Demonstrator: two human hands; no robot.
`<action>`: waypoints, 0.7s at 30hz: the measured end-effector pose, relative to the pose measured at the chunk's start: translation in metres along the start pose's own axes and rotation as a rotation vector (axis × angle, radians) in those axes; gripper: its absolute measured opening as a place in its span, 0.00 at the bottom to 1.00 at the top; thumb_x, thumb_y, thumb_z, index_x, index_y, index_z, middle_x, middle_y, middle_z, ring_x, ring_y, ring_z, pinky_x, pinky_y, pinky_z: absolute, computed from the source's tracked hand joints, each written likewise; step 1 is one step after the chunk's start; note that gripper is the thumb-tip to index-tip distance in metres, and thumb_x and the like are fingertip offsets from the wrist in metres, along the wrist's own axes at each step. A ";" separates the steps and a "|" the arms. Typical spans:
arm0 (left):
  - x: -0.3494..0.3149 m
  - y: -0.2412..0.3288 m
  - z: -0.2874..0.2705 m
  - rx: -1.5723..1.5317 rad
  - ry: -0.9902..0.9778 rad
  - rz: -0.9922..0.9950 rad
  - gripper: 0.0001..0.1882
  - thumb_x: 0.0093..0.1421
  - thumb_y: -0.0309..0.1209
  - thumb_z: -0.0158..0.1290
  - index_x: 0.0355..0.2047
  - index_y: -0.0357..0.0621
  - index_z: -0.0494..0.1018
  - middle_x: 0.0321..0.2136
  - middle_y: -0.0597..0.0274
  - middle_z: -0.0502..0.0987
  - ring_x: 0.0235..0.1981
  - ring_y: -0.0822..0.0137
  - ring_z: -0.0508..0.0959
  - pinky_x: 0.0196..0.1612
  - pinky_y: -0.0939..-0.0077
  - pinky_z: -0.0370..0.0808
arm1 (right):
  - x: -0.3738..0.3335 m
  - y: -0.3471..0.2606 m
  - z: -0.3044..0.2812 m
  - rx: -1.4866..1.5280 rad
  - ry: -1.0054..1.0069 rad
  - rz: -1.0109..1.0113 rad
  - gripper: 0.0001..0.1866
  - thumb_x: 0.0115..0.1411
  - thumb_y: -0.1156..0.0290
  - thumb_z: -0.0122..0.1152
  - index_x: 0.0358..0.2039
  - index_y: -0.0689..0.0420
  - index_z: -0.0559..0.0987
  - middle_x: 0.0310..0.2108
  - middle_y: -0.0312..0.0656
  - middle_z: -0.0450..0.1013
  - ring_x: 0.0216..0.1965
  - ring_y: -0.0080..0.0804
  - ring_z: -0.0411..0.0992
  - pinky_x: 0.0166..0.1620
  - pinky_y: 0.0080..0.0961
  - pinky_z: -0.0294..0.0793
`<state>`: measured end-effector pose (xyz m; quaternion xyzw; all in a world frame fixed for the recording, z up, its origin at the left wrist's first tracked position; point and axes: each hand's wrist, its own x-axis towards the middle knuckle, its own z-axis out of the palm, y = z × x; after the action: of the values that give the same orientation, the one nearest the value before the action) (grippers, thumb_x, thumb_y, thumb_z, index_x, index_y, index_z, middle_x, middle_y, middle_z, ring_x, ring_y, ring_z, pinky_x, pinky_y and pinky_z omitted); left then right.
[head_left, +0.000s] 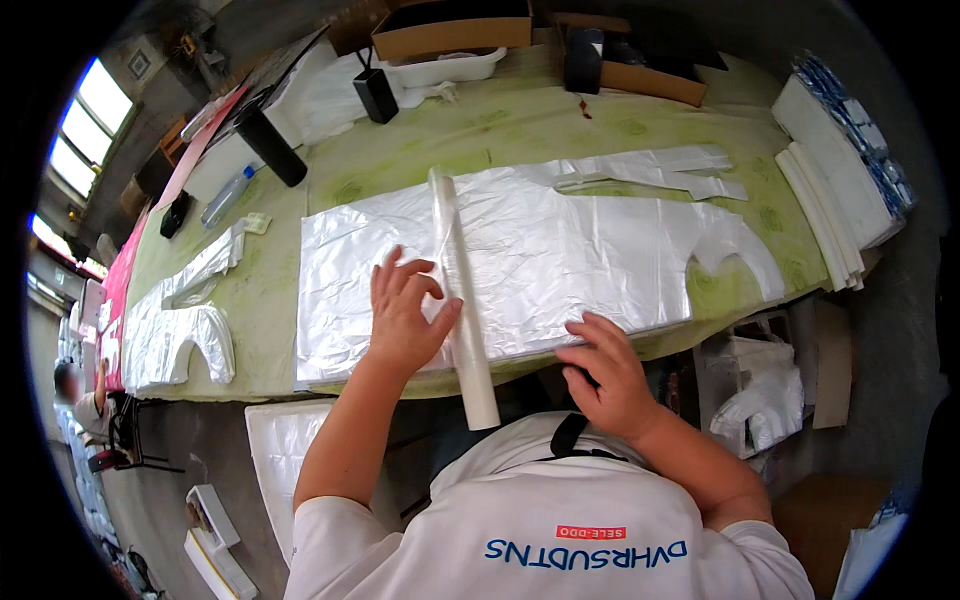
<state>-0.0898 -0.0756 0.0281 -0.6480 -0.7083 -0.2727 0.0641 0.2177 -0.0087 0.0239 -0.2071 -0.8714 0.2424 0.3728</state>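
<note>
1. Table point(560, 120): long, covered in green cloth, running from the upper right to the far left; boxes, a bottle and dark items sit along its far edge
2. Bag stack point(560, 250): flat white plastic vest bags lie across the table's near edge, handles pointing right; a smaller pile point(180, 320) lies well apart to the left
3. Roll point(462, 300): a narrow white tube lies crosswise on the stack, its near end overhanging the table edge
4. Left hand point(405, 315): fingers spread, palm flat on the stack, thumb touching the roll; it grips nothing
5. Right hand point(605, 375): fingers curled at the stack's near edge; whether they pinch a sheet cannot be told
6. Risk, as a judgement: the overhanging roll may tip off if nudged; slick film may slide and skew the stack under uneven pressure
</note>
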 end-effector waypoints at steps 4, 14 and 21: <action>-0.007 0.049 -0.029 -0.209 -0.102 0.124 0.23 0.50 0.34 0.68 0.46 0.48 0.75 0.64 0.51 0.67 0.71 0.40 0.55 0.71 0.42 0.50 | -0.018 -0.011 0.008 0.161 -0.115 -0.034 0.14 0.53 0.78 0.66 0.42 0.55 0.83 0.54 0.49 0.73 0.58 0.56 0.69 0.60 0.44 0.70; -0.055 -0.022 -0.072 -0.166 -0.081 -0.380 0.38 0.56 0.22 0.56 0.68 0.44 0.61 0.72 0.43 0.53 0.73 0.46 0.52 0.72 0.57 0.52 | -0.043 0.001 0.006 0.265 -0.095 0.067 0.13 0.52 0.80 0.66 0.40 0.56 0.83 0.48 0.46 0.76 0.55 0.52 0.72 0.57 0.41 0.74; -0.059 -0.033 -0.058 0.303 -0.320 -0.531 0.37 0.64 0.37 0.54 0.70 0.41 0.56 0.72 0.42 0.53 0.72 0.40 0.52 0.72 0.52 0.52 | -0.039 -0.004 0.006 0.306 -0.158 0.024 0.13 0.53 0.81 0.66 0.40 0.56 0.83 0.47 0.45 0.77 0.53 0.48 0.73 0.55 0.39 0.75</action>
<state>-0.1279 -0.1553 0.0404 -0.4586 -0.8858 -0.0665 -0.0257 0.2370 -0.0342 0.0013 -0.1385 -0.8485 0.3920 0.3273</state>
